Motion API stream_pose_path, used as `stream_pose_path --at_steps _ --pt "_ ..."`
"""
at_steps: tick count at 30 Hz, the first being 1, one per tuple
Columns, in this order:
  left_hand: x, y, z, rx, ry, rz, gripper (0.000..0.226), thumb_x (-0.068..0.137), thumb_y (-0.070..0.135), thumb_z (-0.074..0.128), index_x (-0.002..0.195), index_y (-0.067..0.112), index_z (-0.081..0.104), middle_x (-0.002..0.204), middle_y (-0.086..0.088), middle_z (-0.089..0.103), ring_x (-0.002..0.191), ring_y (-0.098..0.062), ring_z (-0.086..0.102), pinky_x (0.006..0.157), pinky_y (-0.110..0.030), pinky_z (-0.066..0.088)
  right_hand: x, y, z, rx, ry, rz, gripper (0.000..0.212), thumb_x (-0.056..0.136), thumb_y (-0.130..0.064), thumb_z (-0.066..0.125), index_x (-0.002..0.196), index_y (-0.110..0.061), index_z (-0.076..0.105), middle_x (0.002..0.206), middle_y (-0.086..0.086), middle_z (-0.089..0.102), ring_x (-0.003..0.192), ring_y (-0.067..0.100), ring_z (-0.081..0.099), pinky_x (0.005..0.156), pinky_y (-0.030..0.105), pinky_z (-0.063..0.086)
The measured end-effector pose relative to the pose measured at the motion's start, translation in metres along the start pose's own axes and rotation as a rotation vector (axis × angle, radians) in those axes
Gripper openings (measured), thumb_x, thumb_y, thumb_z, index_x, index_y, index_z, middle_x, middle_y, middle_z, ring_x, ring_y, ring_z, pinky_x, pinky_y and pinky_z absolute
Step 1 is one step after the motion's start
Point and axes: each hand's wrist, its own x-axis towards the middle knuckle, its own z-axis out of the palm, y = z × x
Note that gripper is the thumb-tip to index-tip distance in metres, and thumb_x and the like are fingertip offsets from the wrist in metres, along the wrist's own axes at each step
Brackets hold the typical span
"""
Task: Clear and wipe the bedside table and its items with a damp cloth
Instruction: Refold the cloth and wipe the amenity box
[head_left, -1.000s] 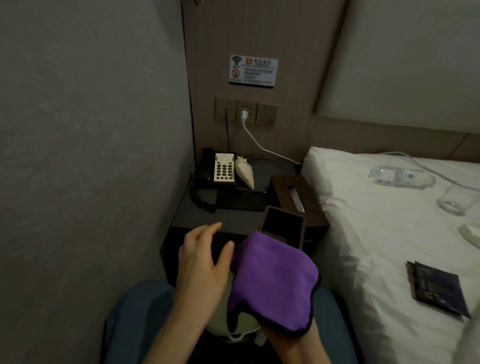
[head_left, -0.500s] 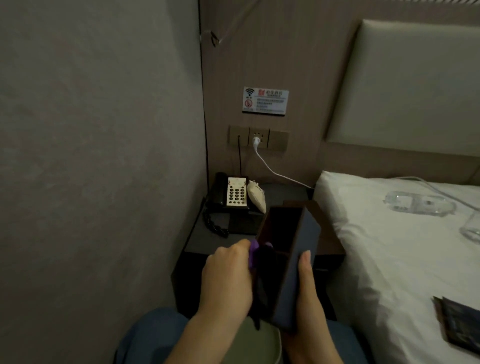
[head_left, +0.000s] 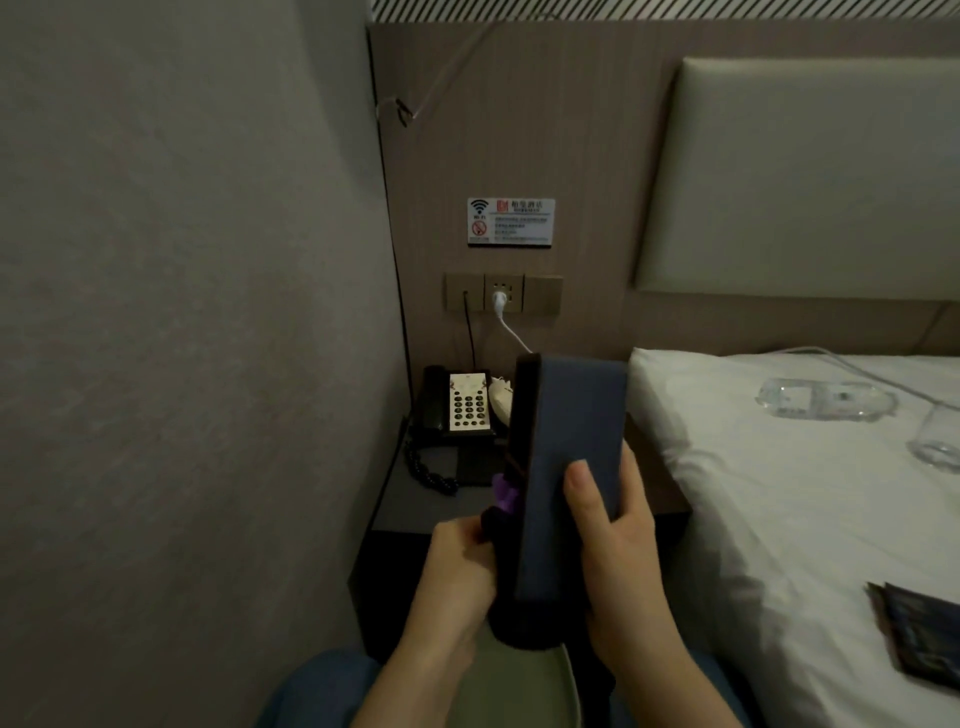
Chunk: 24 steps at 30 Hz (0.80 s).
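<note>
A dark rectangular box (head_left: 569, 467) with a blue-grey side stands upright above the front of the bedside table (head_left: 415, 499). My right hand (head_left: 613, 525) grips it from the right, thumb across the blue-grey face. My left hand (head_left: 457, 566) holds the purple cloth (head_left: 505, 493) against the box's open left side; most of the cloth is hidden. A black telephone (head_left: 457, 405) with a white keypad and a coiled cord sits at the table's back left, a small cream pouch (head_left: 500, 397) beside it.
A wall closes the left side. The bed (head_left: 779, 493) to the right carries a plastic bottle (head_left: 826, 397), a glass (head_left: 937, 447) and a dark packet (head_left: 919, 631). A white charger cable (head_left: 511, 332) runs from the wall socket (head_left: 501, 293). A brown tissue box edge (head_left: 660, 483) shows behind my right hand.
My right hand has picked the box up off the table and turned it upright. The cloth went from my right hand to my left, which now presses it into the box's side. The camera tilted up.
</note>
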Motion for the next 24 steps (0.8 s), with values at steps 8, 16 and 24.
stream_pose_path --at_steps 8,16,24 --pt "-0.019 0.011 0.003 -0.559 -0.519 0.075 0.042 0.094 0.024 0.057 0.129 0.002 0.058 0.132 -0.014 0.059 0.125 -0.021 0.055 0.104 -0.025 0.040 -0.010 0.019 0.005 -0.401 -0.309 -0.346 0.088 0.075 -0.065 0.068 0.149 -0.036 0.030 0.139 -0.011 0.043 0.123 0.014 0.049 0.095 0.036 0.049" --pt "-0.001 0.009 0.002 -0.131 -0.116 0.002 0.025 0.089 0.009 0.054 0.096 -0.007 0.072 0.101 -0.031 0.068 0.098 -0.046 0.064 0.093 -0.053 0.050 -0.011 0.024 0.006 -0.206 -0.293 -0.262 0.084 0.076 -0.057 0.073 0.145 -0.045 0.028 0.140 -0.012 0.048 0.123 0.010 0.053 0.091 0.016 0.047" --pt "-0.001 0.027 -0.007 0.440 0.038 0.441 0.028 0.074 -0.004 0.067 0.091 0.017 0.074 0.079 -0.005 0.074 0.086 -0.028 0.070 0.073 -0.045 0.054 -0.009 0.034 -0.013 0.252 -0.055 0.332 0.049 0.082 -0.032 0.061 0.129 -0.022 0.053 0.113 0.000 0.071 0.101 0.015 0.069 0.077 0.029 0.057"
